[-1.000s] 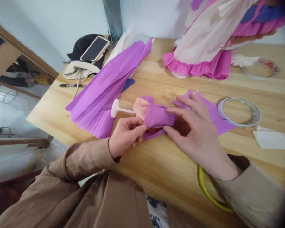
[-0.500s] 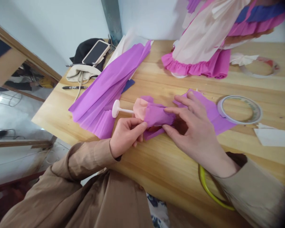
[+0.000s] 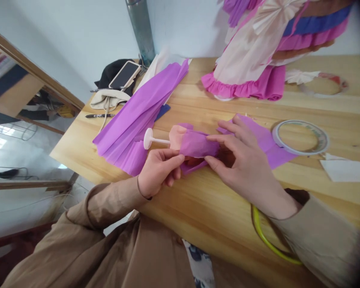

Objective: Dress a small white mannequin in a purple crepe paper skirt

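Purple crepe paper (image 3: 198, 144) is wrapped round a peach-coloured piece (image 3: 176, 137) on a white rod with a round base (image 3: 148, 139), all lying on its side. My left hand (image 3: 160, 170) pinches the near left edge of this paper between thumb and forefinger. Over the right end curves my right hand (image 3: 243, 160), its thumb at the near edge and its fingertips on top of the paper. Something brown shows beneath the purple layer, mostly hidden by my right hand. Another purple sheet (image 3: 264, 138) lies flat behind that hand.
A large pleated purple paper (image 3: 144, 112) lies to the left, near a phone (image 3: 125, 75), a pen (image 3: 99, 115) and a beige pouch (image 3: 109, 99). To the right are a tape roll (image 3: 274, 138) and white paper (image 3: 345, 170). Ruffled paper clothing (image 3: 243, 68) stands at the back.
The purple paper's near left edge now lies flatter and smoother over the peach piece. Both hands keep nearly the same hold. The whole view has shifted slightly.
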`<state>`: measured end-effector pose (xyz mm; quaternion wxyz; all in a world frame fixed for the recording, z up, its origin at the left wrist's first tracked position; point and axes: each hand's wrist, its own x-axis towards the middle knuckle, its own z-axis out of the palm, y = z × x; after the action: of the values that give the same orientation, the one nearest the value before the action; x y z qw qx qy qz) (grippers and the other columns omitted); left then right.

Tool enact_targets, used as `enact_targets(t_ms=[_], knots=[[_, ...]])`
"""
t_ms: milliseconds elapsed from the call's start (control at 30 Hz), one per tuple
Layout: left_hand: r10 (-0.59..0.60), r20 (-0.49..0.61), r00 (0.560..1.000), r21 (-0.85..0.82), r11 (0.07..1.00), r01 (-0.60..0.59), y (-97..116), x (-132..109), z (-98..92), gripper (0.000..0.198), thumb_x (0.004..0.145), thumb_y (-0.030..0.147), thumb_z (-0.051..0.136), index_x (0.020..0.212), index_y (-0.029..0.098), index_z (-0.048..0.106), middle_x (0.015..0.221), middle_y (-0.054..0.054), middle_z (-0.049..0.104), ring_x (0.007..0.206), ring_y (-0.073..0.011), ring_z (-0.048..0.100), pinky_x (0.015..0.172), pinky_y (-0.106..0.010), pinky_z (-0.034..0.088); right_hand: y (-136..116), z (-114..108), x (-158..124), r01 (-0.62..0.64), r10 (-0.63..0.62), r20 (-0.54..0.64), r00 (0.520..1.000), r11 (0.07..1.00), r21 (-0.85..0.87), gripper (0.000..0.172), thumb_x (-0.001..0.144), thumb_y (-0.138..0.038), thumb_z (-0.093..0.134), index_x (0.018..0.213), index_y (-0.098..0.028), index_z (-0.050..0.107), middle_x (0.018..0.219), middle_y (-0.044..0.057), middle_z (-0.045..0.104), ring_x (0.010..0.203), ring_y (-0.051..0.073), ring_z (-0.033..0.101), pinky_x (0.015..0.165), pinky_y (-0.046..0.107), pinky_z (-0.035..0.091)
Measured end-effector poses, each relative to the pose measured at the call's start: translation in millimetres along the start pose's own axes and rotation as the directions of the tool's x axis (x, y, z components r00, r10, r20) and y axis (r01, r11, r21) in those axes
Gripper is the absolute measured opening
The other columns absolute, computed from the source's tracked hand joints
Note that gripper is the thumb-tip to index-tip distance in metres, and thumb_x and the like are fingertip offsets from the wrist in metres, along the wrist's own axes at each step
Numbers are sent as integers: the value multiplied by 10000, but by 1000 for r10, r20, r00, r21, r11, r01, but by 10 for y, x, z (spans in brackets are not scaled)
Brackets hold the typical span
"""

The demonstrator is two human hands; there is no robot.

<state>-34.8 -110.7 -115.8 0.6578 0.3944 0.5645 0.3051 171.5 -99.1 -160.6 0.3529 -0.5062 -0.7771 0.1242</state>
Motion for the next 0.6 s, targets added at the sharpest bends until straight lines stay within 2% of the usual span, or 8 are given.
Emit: enact_targets(t_ms=[167, 367, 500, 600], knots=[[-61, 51, 997, -32, 997, 63, 30, -12, 19, 203, 815, 321, 630, 770, 124, 624, 448, 54, 540, 272, -24, 376, 282, -130, 184, 10, 7, 9, -16, 17, -5, 1000, 1000, 24, 295, 843, -327, 652, 1126, -246, 660, 1431, 140, 565, 1448, 398, 399, 1137, 687, 360], [-98, 43, 994, -38, 994, 100, 77, 19, 67, 155, 845, 258, 635, 764, 130, 600, 425, 67, 529, 268, -22, 372, 274, -116, 183, -2, 34, 17, -14, 15, -31, 999, 999, 34, 279, 836, -303, 653, 1106, -234, 660, 1417, 155, 570, 1441, 391, 413, 1136, 674, 368], [-151, 43, 988, 6, 988, 151, 133, 41, 110, 131, 866, 237, 653, 842, 108, 651, 404, 81, 513, 265, -16, 356, 279, -112, 212, -2, 36, 14, -18, 19, -18, 1000, 999, 40, 284, 835, -304, 654, 1108, -228, 659, 1425, 160, 564, 1446, 398, 404, 1131, 680, 370], [-170, 34, 985, 57, 984, 168, 168, 59, 143, 136, 870, 214, 662, 785, 111, 644, 394, 83, 506, 264, -16, 360, 277, -114, 213, 1, 34, 8, -22, 23, -12, 1000, 999, 41, 284, 839, -304, 652, 1112, -225, 659, 1426, 162, 562, 1450, 403, 396, 1129, 680, 373]])
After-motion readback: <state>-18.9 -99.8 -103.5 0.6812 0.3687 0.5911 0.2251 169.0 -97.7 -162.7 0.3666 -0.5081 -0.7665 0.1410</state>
